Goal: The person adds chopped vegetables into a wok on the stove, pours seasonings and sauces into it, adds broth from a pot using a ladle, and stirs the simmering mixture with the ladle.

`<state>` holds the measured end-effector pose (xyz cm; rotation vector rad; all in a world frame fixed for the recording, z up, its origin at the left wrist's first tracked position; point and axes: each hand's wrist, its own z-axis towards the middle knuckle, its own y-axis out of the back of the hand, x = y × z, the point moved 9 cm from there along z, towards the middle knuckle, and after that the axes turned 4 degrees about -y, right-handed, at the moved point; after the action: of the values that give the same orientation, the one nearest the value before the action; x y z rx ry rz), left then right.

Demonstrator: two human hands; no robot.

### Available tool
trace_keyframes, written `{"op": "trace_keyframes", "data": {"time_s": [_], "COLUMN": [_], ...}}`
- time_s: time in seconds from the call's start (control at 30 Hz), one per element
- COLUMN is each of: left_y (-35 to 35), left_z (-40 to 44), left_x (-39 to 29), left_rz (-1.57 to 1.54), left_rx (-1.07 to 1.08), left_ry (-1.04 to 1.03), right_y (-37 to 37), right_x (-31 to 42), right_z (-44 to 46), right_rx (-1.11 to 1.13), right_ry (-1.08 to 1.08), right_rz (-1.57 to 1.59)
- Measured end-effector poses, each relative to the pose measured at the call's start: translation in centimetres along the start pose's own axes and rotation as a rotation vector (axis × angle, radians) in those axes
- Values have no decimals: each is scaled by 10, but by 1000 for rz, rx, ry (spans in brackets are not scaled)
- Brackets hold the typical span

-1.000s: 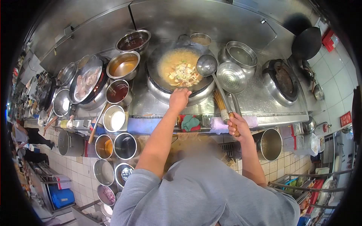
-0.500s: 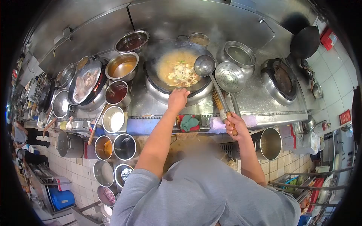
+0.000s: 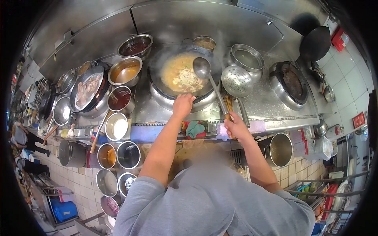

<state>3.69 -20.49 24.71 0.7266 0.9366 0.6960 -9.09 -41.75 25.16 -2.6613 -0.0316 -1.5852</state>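
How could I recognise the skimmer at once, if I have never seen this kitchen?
Find the big steaming wok in the middle of the steel cooking counter. Just to its right, in front of the metal pot, is the round skimmer, its handle pointing toward the front edge. Small holes cover its head, while the ladle in the right hand has a solid bowl.

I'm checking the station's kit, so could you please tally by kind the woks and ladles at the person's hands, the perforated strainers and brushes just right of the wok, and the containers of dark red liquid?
Wok: 1
Ladle: 1
Strainer: 1
Brush: 1
Containers of dark red liquid: 2
Total: 6
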Motion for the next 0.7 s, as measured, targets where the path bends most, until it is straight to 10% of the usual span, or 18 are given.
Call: {"op": "trace_keyframes", "data": {"time_s": [0.7], "left_y": [-1], "left_z": [-1], "left_x": [2], "left_rz": [-23], "left_rx": [-41], "left_ry": [-25], "right_y": [-6], "right_x": [37], "right_z": [45], "right_rx": [-1], "right_ry": [108], "right_rz": [-18]}}
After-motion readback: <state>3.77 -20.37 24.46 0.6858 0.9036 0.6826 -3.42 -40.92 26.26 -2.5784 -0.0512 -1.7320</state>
